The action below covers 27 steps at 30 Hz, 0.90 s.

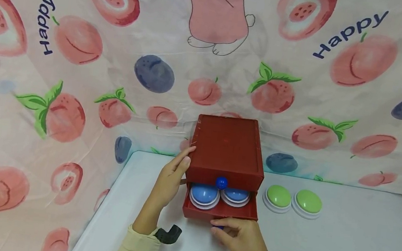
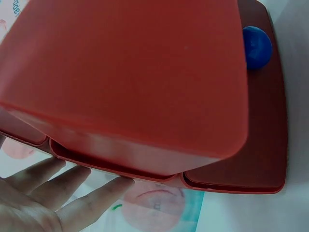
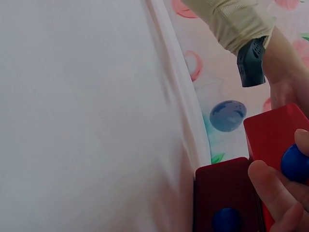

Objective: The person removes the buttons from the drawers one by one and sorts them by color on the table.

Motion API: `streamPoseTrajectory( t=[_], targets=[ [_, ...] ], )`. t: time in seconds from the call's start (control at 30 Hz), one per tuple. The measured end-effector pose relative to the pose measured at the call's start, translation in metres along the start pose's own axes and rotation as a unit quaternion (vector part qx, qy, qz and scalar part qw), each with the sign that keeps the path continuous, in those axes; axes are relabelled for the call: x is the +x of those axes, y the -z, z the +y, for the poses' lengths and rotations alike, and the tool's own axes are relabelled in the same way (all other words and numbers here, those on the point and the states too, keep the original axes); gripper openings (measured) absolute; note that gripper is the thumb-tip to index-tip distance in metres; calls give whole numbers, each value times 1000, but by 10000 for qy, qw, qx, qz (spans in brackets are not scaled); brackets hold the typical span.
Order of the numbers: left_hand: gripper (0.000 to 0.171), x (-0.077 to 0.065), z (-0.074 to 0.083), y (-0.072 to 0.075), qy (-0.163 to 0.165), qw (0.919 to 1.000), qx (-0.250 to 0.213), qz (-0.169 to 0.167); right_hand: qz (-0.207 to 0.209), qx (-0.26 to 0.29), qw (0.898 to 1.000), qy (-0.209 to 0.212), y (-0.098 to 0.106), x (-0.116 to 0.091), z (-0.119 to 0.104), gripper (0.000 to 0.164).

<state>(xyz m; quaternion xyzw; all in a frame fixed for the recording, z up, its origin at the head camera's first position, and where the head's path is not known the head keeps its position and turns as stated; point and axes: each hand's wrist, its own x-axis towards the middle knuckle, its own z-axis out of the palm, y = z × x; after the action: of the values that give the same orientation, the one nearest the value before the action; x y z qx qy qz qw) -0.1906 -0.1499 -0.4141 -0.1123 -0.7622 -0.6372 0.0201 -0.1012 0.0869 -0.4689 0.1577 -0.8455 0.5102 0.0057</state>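
A red two-drawer cabinet (image 1: pixel 226 143) stands against the patterned backdrop. Its lower drawer (image 1: pixel 237 212) is pulled out, and two round buttons with blue domes and white rims, a left one (image 1: pixel 204 194) and a right one (image 1: pixel 236 195), sit inside, partly under the upper drawer. My right hand (image 1: pixel 245 237) pinches the lower drawer's blue knob (image 3: pixel 295 163) between thumb and fingers. Along the cabinet's left side lies my left hand (image 1: pixel 170 180); in the left wrist view its fingers (image 2: pixel 99 200) are extended, fingertips at the cabinet's edge. The upper drawer's blue knob (image 1: pixel 221 183) is untouched.
Two round buttons with green domes, one nearer the cabinet (image 1: pixel 279 196) and one farther right (image 1: pixel 308 202), stand side by side on the white table (image 1: pixel 352 240). A fruit-print cloth (image 1: pixel 226 74) hangs behind. A black wrist device (image 1: pixel 169 234) sticks out from the left sleeve.
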Motion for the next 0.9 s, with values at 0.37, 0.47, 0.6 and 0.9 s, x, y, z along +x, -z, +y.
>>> streamPoseTrajectory(
  t=[0.37,0.47,0.6,0.9],
  targets=[
    [43,-1,0,-1,49,10000,43,19,-135,31,9998,-137,-1,-14,-5,18],
    [43,-1,0,-1,56,10000,21,57,-150,114,9997,-141,-1,-16,-5,17],
    [42,-1,0,-1,44,10000,-9,49,-162,174,9996,-150,-1,-17,-4,17],
    [43,1,1,0,18,10000,17,30,-153,233,9996,-100,-1,-19,-4,18]
  ],
)
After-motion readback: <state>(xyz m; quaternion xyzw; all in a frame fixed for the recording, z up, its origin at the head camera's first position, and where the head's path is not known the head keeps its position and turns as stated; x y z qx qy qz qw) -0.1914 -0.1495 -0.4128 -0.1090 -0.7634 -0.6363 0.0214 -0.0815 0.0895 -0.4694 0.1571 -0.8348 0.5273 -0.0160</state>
